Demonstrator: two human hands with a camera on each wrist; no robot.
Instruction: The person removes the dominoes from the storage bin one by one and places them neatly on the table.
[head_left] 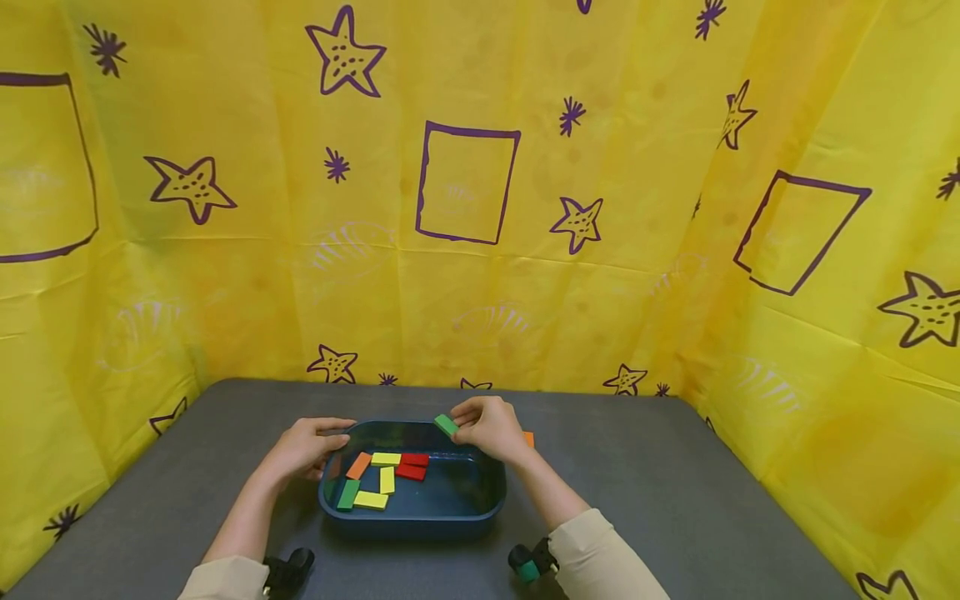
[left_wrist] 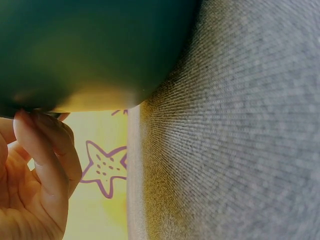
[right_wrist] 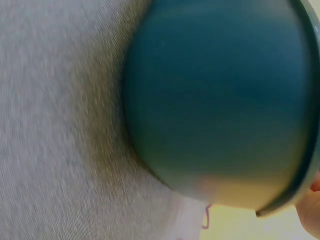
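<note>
A dark blue oblong tub with rounded corners stands on the table. My left hand holds its left rim; in the left wrist view the fingers bend up against the rim. Between the thumb and fingers of my right hand is a green block, pinched over the tub's back right rim. Inside the tub, toward the left, lie several flat blocks: an orange block, a green block, yellow blocks and two red blocks.
Just behind my right wrist, an orange block shows partly on the dark grey table. A yellow curtain with purple drawings hangs along the back and both sides. Black wrist devices sit under both forearms.
</note>
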